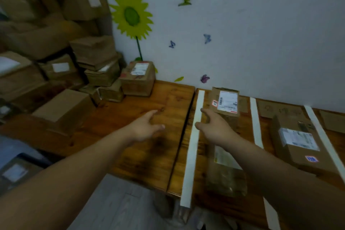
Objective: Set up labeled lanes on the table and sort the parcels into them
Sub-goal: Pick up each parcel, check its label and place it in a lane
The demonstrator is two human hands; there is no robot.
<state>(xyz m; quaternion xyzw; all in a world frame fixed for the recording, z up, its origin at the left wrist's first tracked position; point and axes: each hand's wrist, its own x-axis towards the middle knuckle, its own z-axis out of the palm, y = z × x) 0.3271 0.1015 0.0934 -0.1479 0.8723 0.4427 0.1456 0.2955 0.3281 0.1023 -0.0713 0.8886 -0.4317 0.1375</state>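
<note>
Head view, both arms out over the table (130, 155). Three white strips lie on the right half: first strip (193, 145), second strip (256, 123), third strip (324, 136). Each has its long axis running from the near edge toward the wall, and they fan slightly rightward. In the lane between the first and second strips, the far box (225, 104) sits at the wall end, label up, long axis toward the wall. The flat parcel (225, 177) lies nearer the front edge, lengthwise along the lane and partly under the right forearm. In the next lane, the right box (298, 145) sits label up, long axis also along the lane. A card (280, 111) lies flat at the wall end of that lane; its marks are too faint to read. Left hand (147, 127) is above bare wood, fingers spread, grasping nothing. Right hand (214, 127) has its fingers spread and slightly bent, grasping nothing, with the thumb over the first strip. It is just beside the far box; contact cannot be told. A pile (56, 43) of unsorted boxes stands at left.
</note>
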